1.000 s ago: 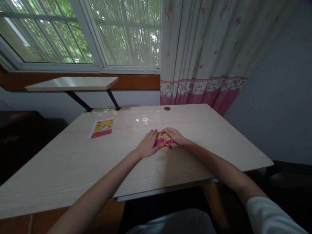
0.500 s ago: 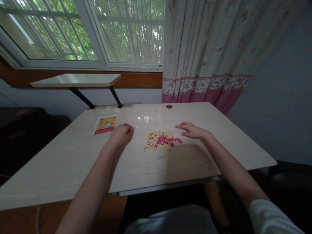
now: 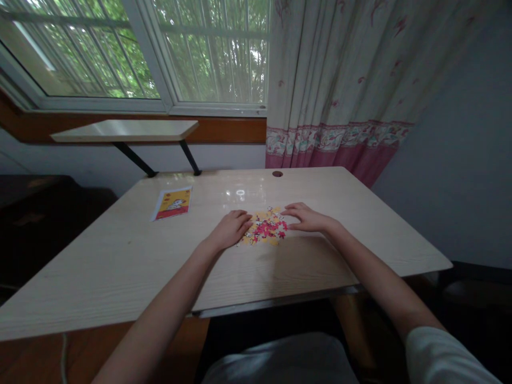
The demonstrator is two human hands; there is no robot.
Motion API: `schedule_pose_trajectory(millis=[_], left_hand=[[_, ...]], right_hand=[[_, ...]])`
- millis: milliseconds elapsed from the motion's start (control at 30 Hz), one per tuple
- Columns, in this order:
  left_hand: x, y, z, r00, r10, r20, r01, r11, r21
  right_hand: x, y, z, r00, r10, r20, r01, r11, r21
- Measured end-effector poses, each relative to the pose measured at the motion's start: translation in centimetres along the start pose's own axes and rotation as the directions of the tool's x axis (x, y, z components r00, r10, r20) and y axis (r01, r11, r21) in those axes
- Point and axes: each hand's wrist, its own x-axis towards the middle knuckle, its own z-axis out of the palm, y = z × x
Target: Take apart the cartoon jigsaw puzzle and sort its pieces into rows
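Lying on the pale wooden surface (image 3: 100, 266), flat red-yellow-white jigsaw-like pieces (image 3: 267, 228) look light, best pinched edgewise; at their left, the left hand (image 3: 232, 228), grip unreadable; at their right, the right hand (image 3: 307, 218), grip apart.

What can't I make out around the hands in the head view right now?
- Small pieces: too small in the head view to count or tell each shape.
- Left hand: in the head view, it hides whatever lies beneath it.
- Right hand: fingertip contact too small to tell, head view.
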Motion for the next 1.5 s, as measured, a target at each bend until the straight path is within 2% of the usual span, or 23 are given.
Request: schedule_pose_trajectory(millis=[167,267,367,533,633,800,867,933,1000,1067,1100,1200,1267,1300,1367,1400,1500], left_hand=[[0.1,0.4,-0.1,0.999,0.039,-0.002,-0.039,0.999,-0.032],[0.0,-0.4,-0.6,1.000,0.017,-0.021,-0.017,1.000,-0.005],[-0.3,-1.1,-0.9,0.999,-0.023,-0.037,0.025,0.999,0.040],[-0.3,-0.8,-0.8,1.000,-0.004,0.007,0.004,0.999,0.048],[-0.2,-0.2,-0.6,1.000,0.018,0.022,-0.018,0.999,0.026],[0.0,-0.1,-0.6,1.000,0.002,0.025,-0.003,1.000,0.028],[0.0,-0.6,-1.0,0.999,-0.027,0.027,0.025,0.998,0.060],[-0.3,-1.4,-1.8,0.993,-0.118,0.003,0.117,0.985,0.129],[-0.8,-2.7,-3.0,0.958,-0.276,-0.073,0.286,0.935,0.211],[-1.7,-4.0,-4.2,0.889,-0.429,-0.161,0.458,0.853,0.251],[-2.2,-4.7,-4.7,0.834,-0.508,-0.215,0.550,0.795,0.255],[-3.8,-6.5,-5.7,0.632,-0.704,-0.325,0.775,0.587,0.235],[-4.6,-7.5,-5.7,0.515,-0.793,-0.325,0.857,0.473,0.203],[-4.9,-7.9,-5.6,0.470,-0.827,-0.309,0.882,0.432,0.187],[-5.1,-8.5,-5.1,0.444,-0.861,-0.249,0.895,0.410,0.178],[-5.0,-8.7,-4.8,0.460,-0.860,-0.222,0.886,0.427,0.182],[-4.1,-8.3,-3.8,0.582,-0.793,-0.178,0.811,0.552,0.194]], right_hand=[[0.4,-0.6,0.7,0.995,-0.069,-0.071,0.069,0.998,0.002],[0.9,-1.1,1.6,0.996,-0.016,-0.087,0.015,1.000,-0.005],[1.2,-1.6,2.3,0.997,0.054,-0.055,-0.055,0.998,-0.022],[1.6,-2.5,2.0,0.992,-0.059,-0.111,0.058,0.998,-0.006],[2.0,-2.8,2.2,0.986,-0.042,-0.159,0.041,0.999,-0.009],[2.7,-3.0,2.9,0.994,0.082,-0.068,-0.087,0.994,-0.070],[2.8,-3.0,2.9,0.996,0.076,-0.049,-0.079,0.995,-0.059],[2.7,-3.0,2.7,0.997,0.020,-0.070,-0.022,0.999,-0.039],[2.5,-2.9,2.6,0.994,-0.044,-0.103,0.041,0.999,-0.024],[2.3,-2.8,2.5,0.988,-0.078,-0.131,0.077,0.997,-0.013],[2.3,-2.8,2.5,0.986,-0.083,-0.141,0.083,0.997,-0.010],[2.1,-2.8,2.5,0.986,-0.081,-0.148,0.081,0.997,-0.010],[2.0,-2.9,2.5,0.988,-0.079,-0.132,0.078,0.997,-0.015],[1.9,-2.9,2.4,0.989,-0.082,-0.122,0.081,0.997,-0.017],[1.8,-2.9,2.3,0.990,-0.089,-0.111,0.088,0.996,-0.011],[1.8,-2.9,2.3,0.989,-0.091,-0.113,0.091,0.996,-0.003],[1.8,-2.8,2.2,0.988,-0.088,-0.130,0.094,0.995,0.039]])
